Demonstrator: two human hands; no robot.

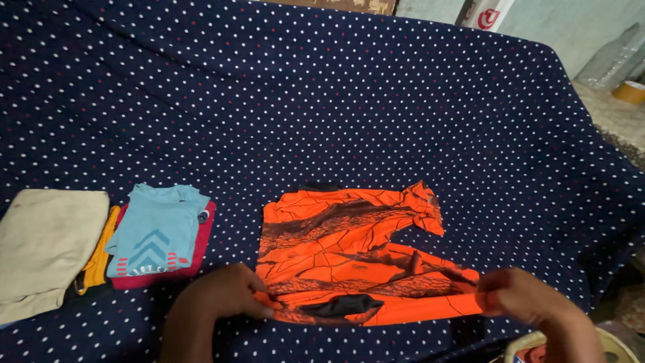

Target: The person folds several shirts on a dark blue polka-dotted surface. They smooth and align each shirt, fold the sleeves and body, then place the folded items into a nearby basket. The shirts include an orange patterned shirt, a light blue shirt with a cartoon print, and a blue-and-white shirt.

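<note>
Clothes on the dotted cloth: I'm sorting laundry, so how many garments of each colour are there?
Orange with black pattern, pinched by left hand and right hand: 1
Light blue: 1
Red: 1
Yellow: 1
Beige: 1
Total: 5

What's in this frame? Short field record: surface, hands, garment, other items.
surface: navy dotted cloth
left hand: pinching the near left edge of the orange shirt
right hand: pinching the shirt's near right edge
shirt state: flat, partly folded, one sleeve out to the right
stacks: blue top on a red garment; beige cloth over a yellow piece, left of the shirt
far right: tape roll
</note>
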